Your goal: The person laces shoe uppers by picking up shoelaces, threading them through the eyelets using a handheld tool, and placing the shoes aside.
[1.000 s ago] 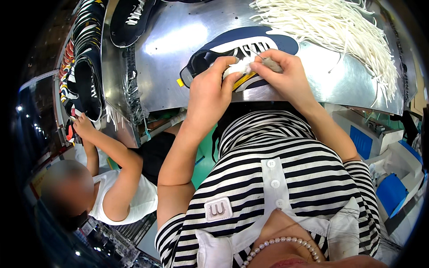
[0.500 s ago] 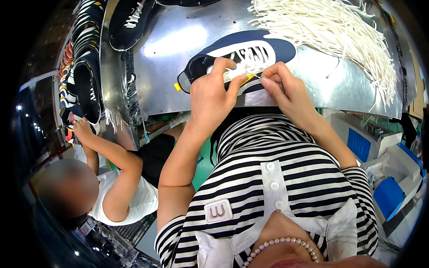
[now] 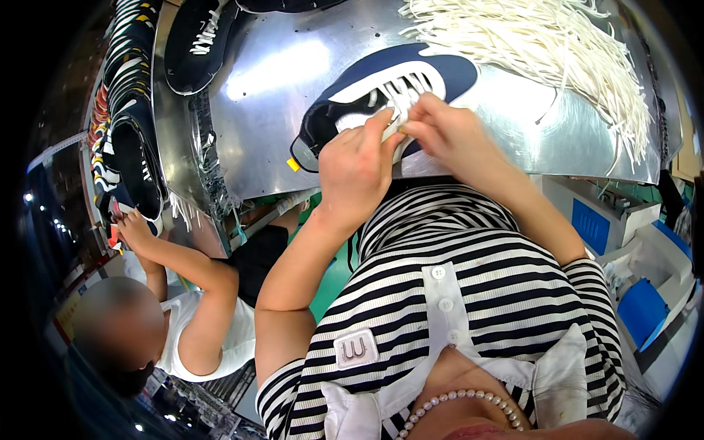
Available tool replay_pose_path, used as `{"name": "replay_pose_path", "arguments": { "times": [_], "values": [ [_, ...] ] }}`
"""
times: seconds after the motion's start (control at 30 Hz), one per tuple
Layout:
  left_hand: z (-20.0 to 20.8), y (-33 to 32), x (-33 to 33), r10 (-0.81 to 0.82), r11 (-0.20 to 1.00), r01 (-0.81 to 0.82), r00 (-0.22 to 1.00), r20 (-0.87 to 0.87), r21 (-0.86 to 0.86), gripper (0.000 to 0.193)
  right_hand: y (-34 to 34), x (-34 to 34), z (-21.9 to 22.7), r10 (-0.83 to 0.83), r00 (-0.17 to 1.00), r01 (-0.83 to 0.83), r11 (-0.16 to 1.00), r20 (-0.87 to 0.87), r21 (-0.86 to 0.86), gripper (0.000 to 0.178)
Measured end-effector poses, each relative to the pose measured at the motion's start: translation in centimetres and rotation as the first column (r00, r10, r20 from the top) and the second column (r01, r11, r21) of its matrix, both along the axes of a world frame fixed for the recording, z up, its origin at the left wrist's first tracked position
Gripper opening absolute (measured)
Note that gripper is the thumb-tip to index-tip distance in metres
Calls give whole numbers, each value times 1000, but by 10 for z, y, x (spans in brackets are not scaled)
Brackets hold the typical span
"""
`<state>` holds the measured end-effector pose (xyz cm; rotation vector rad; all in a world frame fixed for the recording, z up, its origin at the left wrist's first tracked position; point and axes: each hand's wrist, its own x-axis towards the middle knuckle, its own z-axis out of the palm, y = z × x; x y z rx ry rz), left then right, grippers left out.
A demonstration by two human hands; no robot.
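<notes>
A navy and white shoe upper (image 3: 352, 86) lies on the metal table, toe to the right, with a white shoelace (image 3: 400, 94) partly threaded through its eyelets. My left hand (image 3: 356, 165) is closed on the near eyelet edge of the upper, thumb and forefinger pinching it. Just to the right, my right hand (image 3: 447, 132), slightly blurred, has its fingertips pressed together on the lace beside the eyelets. The two hands' fingertips nearly meet. They cover part of the upper's near side. A yellow tab (image 3: 294, 165) sticks out at the heel end.
A big heap of white laces (image 3: 543, 66) spreads over the far right of the metal table (image 3: 257, 147). A black laced upper (image 3: 198, 44) lies far left, beside a long row of nested uppers (image 3: 128, 88). A co-worker (image 3: 198, 323) at the left handles that row. Grey-blue bins (image 3: 638, 293) stand right.
My right hand has moved left and up, from the upper's near edge to beside my left hand. My left hand has shifted slightly down with the edge. The view has tilted a little.
</notes>
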<state>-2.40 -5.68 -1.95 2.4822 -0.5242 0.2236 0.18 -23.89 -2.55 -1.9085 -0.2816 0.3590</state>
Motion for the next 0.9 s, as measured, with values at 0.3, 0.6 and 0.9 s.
{"name": "replay_pose_path", "arguments": {
  "times": [0.3,0.6,0.9],
  "values": [
    [13,10,13,-53,991,-12,877,-478,-131,23,-13,41,-42,-248,861,256,966,443,42,20],
    [20,29,-27,-156,980,119,954,256,157,54,-21,39,-39,-464,861,289,784,209,549,21],
    [-45,27,-88,-282,-194,-655,750,-598,-730,47,-28,44,-50,-390,910,267,810,141,522,19]
  ]
}}
